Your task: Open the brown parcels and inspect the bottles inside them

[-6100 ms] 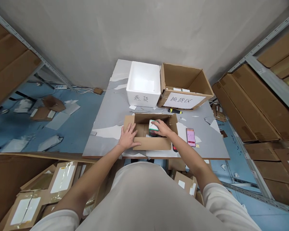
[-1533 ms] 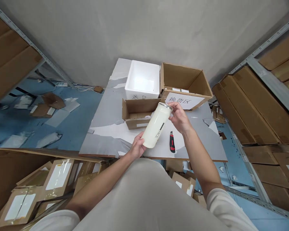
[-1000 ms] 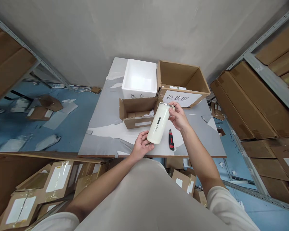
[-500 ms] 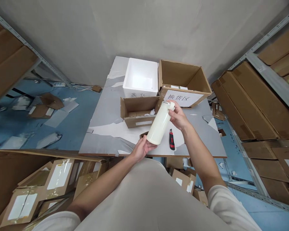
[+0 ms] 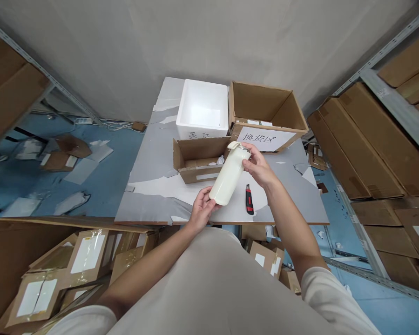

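Note:
A cream-coloured bottle (image 5: 228,179) is tilted above the table's front part, its capped end up and to the right. My left hand (image 5: 202,209) is wrapped round its base. Near the cap, my right hand (image 5: 257,164) grips the upper side. Behind the bottle is an open cardboard box (image 5: 199,174) with crumpled white paper inside. A red and black utility knife (image 5: 249,200) lies on the table to the right of the bottle.
A white foam box (image 5: 202,104) and a larger labelled cardboard box (image 5: 267,139) stand at the back of the grey table (image 5: 145,163). Shelves with cartons (image 5: 363,149) rise at the right. A big carton (image 5: 24,242) of packages is at the lower left.
The bottle has been turned about its length, so its cap loop now points to the upper left instead of the right. Both hands have shifted their hold slightly.

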`<state>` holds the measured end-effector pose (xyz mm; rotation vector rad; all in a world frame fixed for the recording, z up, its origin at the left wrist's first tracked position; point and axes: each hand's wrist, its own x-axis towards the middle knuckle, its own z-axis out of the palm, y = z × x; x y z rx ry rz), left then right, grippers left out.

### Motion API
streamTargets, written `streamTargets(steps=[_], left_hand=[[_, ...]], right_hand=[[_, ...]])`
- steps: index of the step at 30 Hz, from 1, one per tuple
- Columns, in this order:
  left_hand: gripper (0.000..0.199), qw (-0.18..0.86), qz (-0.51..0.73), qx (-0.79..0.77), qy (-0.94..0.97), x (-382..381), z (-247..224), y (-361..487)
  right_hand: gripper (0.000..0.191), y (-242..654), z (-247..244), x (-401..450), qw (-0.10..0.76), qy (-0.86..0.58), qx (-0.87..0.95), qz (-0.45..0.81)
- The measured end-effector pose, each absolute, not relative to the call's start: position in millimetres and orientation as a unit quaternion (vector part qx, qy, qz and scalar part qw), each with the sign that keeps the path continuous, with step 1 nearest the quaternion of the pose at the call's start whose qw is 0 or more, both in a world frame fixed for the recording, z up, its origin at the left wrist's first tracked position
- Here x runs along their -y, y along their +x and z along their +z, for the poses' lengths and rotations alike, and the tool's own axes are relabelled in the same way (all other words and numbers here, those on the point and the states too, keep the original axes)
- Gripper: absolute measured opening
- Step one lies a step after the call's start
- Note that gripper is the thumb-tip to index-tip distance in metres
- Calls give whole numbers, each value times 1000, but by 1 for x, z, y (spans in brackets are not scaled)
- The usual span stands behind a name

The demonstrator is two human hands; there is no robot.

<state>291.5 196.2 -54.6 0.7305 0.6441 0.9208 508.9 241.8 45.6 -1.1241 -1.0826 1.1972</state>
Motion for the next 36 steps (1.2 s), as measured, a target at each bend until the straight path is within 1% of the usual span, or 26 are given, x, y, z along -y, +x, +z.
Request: streamTargets(steps=[3,5,8,10,13,15,20,27,30,36], left_hand=[[53,846,362,-265,287,-195,-53,289],[55,863,334,-264,270,-194,-53,290],[60,852,348,-278,277,-192,-56,293],[67,836,358,-287,302,-192,-59,294],[73,825,353,-295,329,-193,-60,293],[72,829,352,-288,325,-194,-59,292],[66,850,343,-253,309,-191,-58,289],[64,860,325,-241,310,-190,-63,287],[68,859,326,-244,311,-193,-62,285],[69,848,324,-260,330,-207,-57,280]], right_hand=[[49,512,49,-239,558,-445,455,533],[46,511,48,-239,562,-452,435,539],[43,507,44,-240,569,-493,405,519],[42,506,41,-241,570,-520,394,500],[42,506,38,-242,570,-527,405,484],[42,508,38,-241,569,-509,430,483],[51,511,44,-238,573,-484,466,470],[41,511,45,-242,561,-473,447,512],[38,510,45,-244,569,-482,446,495],[55,495,52,-247,580,-499,490,418]])
